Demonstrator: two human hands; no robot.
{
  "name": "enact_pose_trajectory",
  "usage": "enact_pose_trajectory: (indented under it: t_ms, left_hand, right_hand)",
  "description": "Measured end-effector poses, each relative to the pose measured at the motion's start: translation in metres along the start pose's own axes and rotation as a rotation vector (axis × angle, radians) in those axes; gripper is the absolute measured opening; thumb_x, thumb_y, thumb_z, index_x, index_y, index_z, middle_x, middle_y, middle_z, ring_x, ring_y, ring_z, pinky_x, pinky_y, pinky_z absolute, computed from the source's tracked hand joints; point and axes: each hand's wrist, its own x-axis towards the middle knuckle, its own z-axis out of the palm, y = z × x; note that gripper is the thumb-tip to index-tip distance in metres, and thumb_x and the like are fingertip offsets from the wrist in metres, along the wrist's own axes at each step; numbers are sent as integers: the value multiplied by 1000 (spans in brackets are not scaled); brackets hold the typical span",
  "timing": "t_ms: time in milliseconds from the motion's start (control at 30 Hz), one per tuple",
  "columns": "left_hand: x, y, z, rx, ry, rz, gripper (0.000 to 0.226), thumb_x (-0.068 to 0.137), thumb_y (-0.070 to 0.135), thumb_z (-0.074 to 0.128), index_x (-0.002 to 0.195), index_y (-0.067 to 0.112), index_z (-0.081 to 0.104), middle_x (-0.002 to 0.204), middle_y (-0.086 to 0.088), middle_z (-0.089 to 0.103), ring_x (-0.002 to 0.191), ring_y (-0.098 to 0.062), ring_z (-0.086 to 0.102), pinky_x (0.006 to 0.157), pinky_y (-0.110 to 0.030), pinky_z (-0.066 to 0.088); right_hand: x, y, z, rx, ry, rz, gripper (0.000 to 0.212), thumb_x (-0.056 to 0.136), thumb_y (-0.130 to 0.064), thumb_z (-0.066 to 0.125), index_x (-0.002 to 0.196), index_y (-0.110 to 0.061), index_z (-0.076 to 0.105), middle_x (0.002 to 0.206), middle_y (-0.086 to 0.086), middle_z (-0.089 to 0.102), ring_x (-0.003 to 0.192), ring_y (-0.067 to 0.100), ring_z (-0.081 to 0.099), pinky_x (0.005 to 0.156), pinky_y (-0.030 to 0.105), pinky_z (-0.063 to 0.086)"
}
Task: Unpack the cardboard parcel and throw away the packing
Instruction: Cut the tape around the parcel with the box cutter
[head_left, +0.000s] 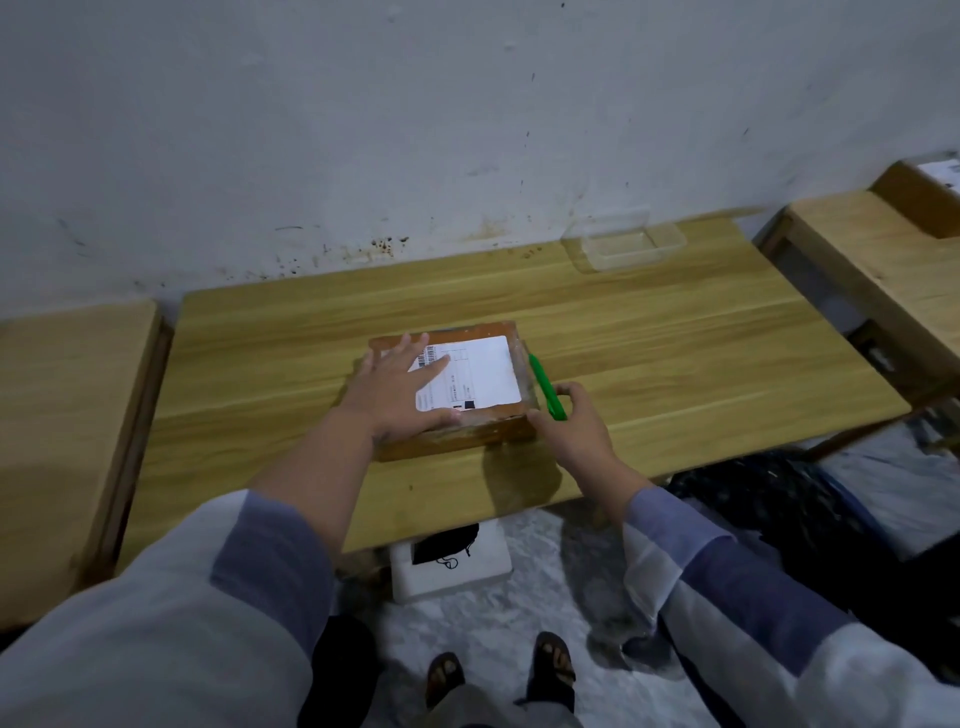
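A flat brown cardboard parcel (488, 431) with a white shipping label (483, 374) lies closed in the middle of the wooden table (675, 353). My left hand (400, 389) rests flat on its top, fingers spread over the label's left part. My right hand (576, 426) is at the parcel's near right corner and grips a green cutter (545, 387), which lies along the parcel's right edge and points away from me.
A clear plastic container (628, 244) stands at the table's far right, near the wall. Wooden tables (67, 415) flank both sides; the right one (883, 260) carries another box (924, 202). A white box (452, 566) and dark bags (779, 509) sit on the floor below.
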Motion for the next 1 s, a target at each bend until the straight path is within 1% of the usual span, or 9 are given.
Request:
enact_pose_trajectory:
  t_ms: [67, 133, 300, 433, 533, 667, 833, 933, 1000]
  left_hand:
    - [3, -5, 0, -1, 4, 2, 95, 75, 82, 38, 152, 36, 6, 161, 4, -11, 148, -16, -12, 116, -49, -10]
    - [8, -9, -2, 21, 7, 24, 99, 73, 84, 38, 152, 37, 2, 160, 5, -14, 147, -16, -14, 117, -51, -10]
    - [29, -16, -13, 49, -26, 107, 112, 60, 91, 41, 151, 40, -2, 160, 6, -17, 147, -18, -14, 116, -54, -9]
    - [45, -22, -17, 8, -90, 98, 116, 54, 93, 43, 150, 44, -1, 161, 6, -9, 148, -21, -6, 117, -53, -4]
    - [52, -22, -15, -62, -62, 64, 105, 62, 88, 51, 149, 46, 8, 161, 8, 6, 146, -21, 10, 117, -46, 16]
    - [61, -20, -18, -158, 46, -21, 89, 72, 76, 57, 148, 44, 23, 154, 7, 25, 138, -18, 29, 105, -34, 33]
    - [76, -19, -20, -208, 111, -187, 79, 77, 72, 55, 146, 43, 30, 149, 5, 32, 129, -21, 42, 92, -35, 44]
    - [81, -16, -23, -243, 185, -294, 72, 81, 68, 55, 144, 40, 35, 146, 4, 34, 125, -19, 46, 88, -34, 46]
    - [83, -15, -24, -298, 241, -368, 67, 83, 64, 55, 143, 39, 38, 145, 4, 35, 122, -19, 49, 85, -34, 50]
  right_hand:
    - [1, 0, 6, -17, 23, 23, 52, 85, -35, 65, 131, -22, 43, 114, 6, 57, 100, 27, 58, 77, 33, 47]
    - [1, 1, 14, -18, 52, 37, 58, 84, -38, 65, 133, -20, 42, 125, 9, 58, 110, 30, 57, 88, 37, 49]
    - [2, 2, 33, 30, 159, 136, 57, 84, -42, 64, 131, -13, 47, 123, 10, 60, 112, 30, 57, 88, 36, 46]
    - [9, 1, 39, 80, 211, 167, 45, 83, -43, 65, 115, -12, 56, 104, 9, 64, 100, 31, 61, 80, 36, 47]
    - [23, -3, 39, 186, 238, 195, 37, 83, -39, 66, 102, -9, 59, 93, 11, 64, 83, 29, 62, 68, 33, 46]
    - [52, -21, 35, 264, 269, 162, 26, 83, -30, 67, 99, -10, 61, 83, 6, 60, 72, 24, 55, 66, 29, 41]
    - [102, -50, 35, 356, 144, 165, 18, 81, -15, 70, 93, -17, 56, 72, -2, 54, 64, 17, 54, 73, 43, 57]
    - [133, -69, 33, 311, 95, 153, 17, 82, -15, 70, 93, -16, 57, 70, -1, 53, 63, 18, 53, 65, 41, 57]
    - [156, -83, 32, 233, 48, 111, 21, 82, -19, 70, 99, -15, 59, 72, 1, 54, 67, 22, 54, 67, 40, 55]
